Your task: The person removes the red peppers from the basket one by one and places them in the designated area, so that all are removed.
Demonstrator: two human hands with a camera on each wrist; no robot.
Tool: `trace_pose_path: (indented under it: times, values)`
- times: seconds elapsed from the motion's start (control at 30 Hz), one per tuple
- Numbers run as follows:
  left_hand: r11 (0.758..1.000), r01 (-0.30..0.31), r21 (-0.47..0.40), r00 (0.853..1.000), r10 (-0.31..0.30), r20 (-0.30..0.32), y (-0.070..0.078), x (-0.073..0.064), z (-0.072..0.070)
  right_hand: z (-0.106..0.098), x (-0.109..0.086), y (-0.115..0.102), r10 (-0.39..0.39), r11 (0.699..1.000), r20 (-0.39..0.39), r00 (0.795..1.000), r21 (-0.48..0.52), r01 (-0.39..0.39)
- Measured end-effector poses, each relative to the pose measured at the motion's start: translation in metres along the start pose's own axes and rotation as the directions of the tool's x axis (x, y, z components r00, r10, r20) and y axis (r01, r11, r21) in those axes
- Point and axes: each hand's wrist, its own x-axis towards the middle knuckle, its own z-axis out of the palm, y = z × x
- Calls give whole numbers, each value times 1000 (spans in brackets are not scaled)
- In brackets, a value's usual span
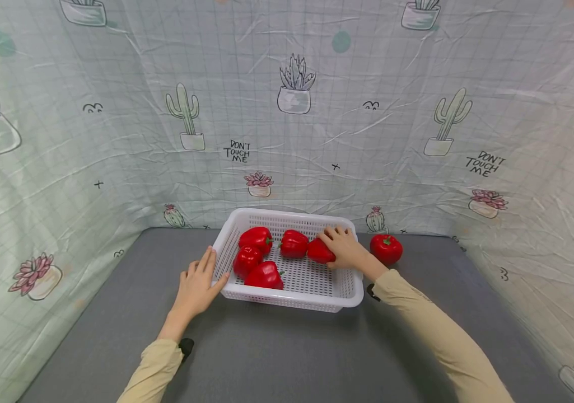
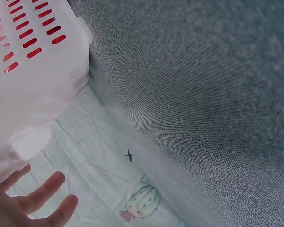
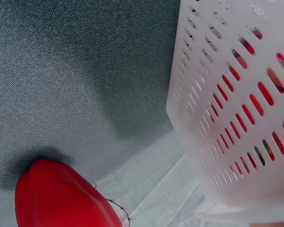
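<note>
A white perforated plastic basket (image 1: 287,298) stands on the grey table with several red bell peppers inside, such as one at its front left (image 1: 264,275). My left hand (image 1: 196,285) touches the basket's left rim, fingers extended; in the left wrist view its fingertips (image 2: 51,189) show by the basket corner. Reaching over the right rim, my right hand (image 1: 343,248) grips a red bell pepper (image 1: 320,251) inside the basket. The fingers' undersides are hidden. Outside, just right of the basket, sits another red bell pepper (image 1: 386,249), seen close in the right wrist view too.
The grey tabletop (image 1: 287,352) runs in front of the basket and to both sides. A pale cloth backdrop (image 1: 337,140) printed with cacti and pots rises behind the table and along its left and right sides.
</note>
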Motion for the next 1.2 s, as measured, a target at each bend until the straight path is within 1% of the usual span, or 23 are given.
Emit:
trace_pose_path:
  times: [0.23,0.37,0.53,0.7,0.93,1.2]
  values:
    - [1000,-5,7,1000,5,-1,0,0,-1,-8,-7,0,12,1000,-35,999,20,-11]
    - [1000,-8,5,1000,8,-2,-1,1,-1,-13,-11,0,6,1000,-51,999,6,-5]
    - [1000,-7,5,1000,7,0,0,1,-1,-22,-17,-2,-9,1000,-93,996,-2,9]
    - [1000,-4,2,1000,4,1,0,0,-1,-30,-26,-2,-6,1000,-129,992,6,6]
    - [1000,-10,4,1000,10,-5,1,-1,-2,-40,-39,-2,16,1000,-182,983,24,-12]
    - [1000,-7,5,1000,7,-3,-1,0,0,-44,-55,4,58,997,-265,962,61,-44]
